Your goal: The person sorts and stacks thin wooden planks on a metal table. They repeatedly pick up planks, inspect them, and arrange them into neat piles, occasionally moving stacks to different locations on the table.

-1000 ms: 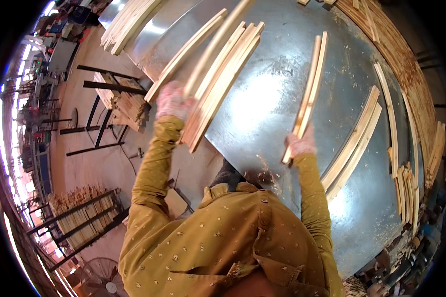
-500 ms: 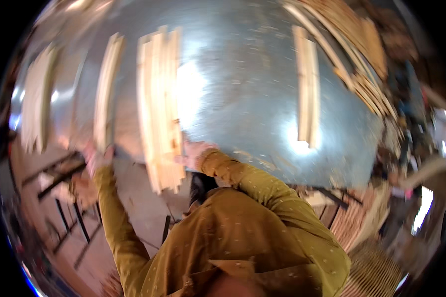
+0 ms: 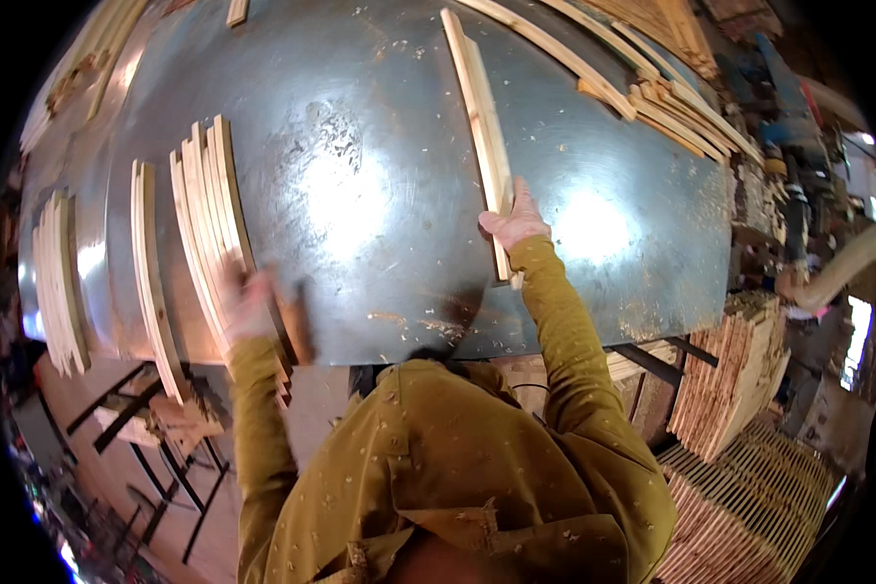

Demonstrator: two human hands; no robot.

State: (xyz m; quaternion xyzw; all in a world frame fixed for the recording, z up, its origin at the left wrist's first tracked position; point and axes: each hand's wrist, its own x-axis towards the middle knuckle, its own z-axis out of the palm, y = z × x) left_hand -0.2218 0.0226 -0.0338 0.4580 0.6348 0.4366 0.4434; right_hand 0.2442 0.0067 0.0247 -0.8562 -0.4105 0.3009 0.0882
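My right hand (image 3: pixel 519 222) is closed around the near part of a pair of pale wooden strips (image 3: pixel 477 107), thumb on their left side and fingers on their right. The strips lie on a grey metal tabletop (image 3: pixel 399 263), tilted slightly with their far ends to the left. Smeared by motion, my left hand (image 3: pixel 250 304) is over the near part of a bundle of several wooden strips (image 3: pixel 204 195). Its fingers are too blurred to read. That bundle's near ends reach past the table's front edge.
Left of the bundle lie a narrow set of strips (image 3: pixel 146 263) and a wider stack (image 3: pixel 56 282). More strips (image 3: pixel 555 49) lie at the far right. Beside the table's right front are stacked boards (image 3: pixel 725 380). A dark-legged stand (image 3: pixel 156 477) is at lower left.
My right hand has left the large bundle and moved right to the separate pair of strips, which now lean left. My left hand has moved from the narrow set to the large bundle.
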